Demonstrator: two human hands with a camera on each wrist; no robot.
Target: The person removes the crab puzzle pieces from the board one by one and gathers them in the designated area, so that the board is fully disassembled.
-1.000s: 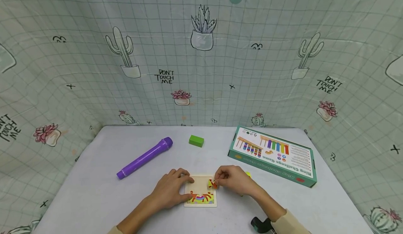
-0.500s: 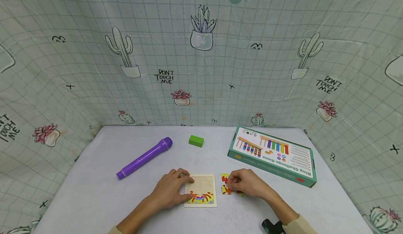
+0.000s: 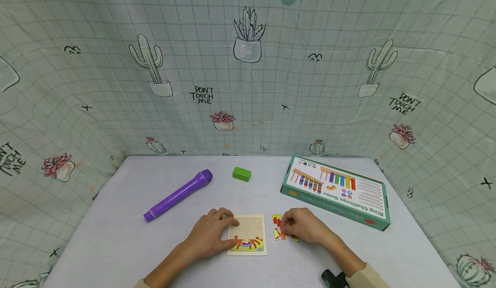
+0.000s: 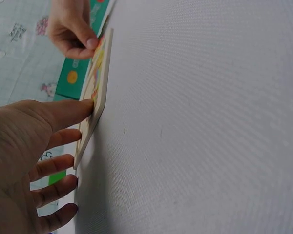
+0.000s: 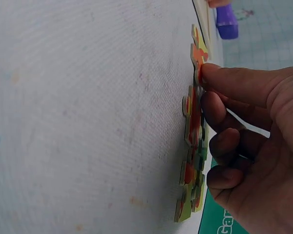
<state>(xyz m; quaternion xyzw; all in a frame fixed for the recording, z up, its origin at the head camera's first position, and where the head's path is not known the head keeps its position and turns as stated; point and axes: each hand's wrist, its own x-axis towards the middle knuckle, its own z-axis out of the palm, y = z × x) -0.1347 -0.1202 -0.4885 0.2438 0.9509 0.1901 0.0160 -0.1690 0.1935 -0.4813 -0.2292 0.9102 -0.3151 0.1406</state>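
Puzzle board (image 3: 249,230), wooden, square, flat near the front edge of the white table (image 3: 116,236), a coloured strip of fitted pieces along its near side; left hand (image 3: 209,234) rests on its left edge, fingers loosely spread and fairly straight. Loose puzzle pieces (image 3: 277,227), red and yellow, just right of the board; right hand (image 3: 304,227) pinches them with curled fingertips (image 5: 212,73). Also on table: purple tube (image 3: 178,194) far left, green block (image 3: 241,174) behind, green game box (image 3: 336,191) right.
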